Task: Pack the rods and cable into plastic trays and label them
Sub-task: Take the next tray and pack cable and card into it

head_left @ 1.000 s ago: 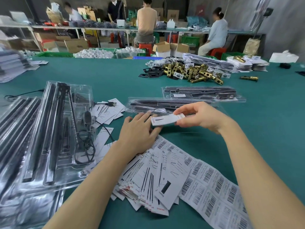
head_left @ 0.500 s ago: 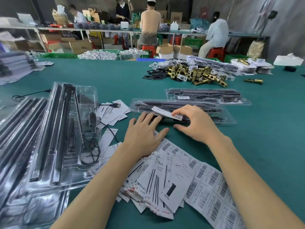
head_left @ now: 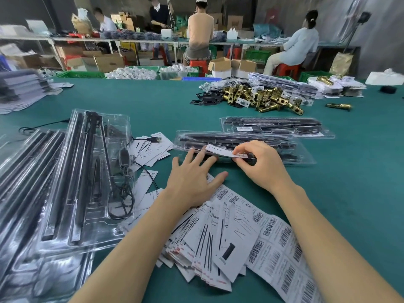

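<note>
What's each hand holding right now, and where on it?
The right hand pinches a white label card at its right end, over a packed clear tray. The left hand holds nothing, its fingers spread flat.

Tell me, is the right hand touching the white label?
Touching. The head view shows the right hand pinching the white label at its right end, thumb and fingertips closed on the paper, over the closed plastic tray.
</note>
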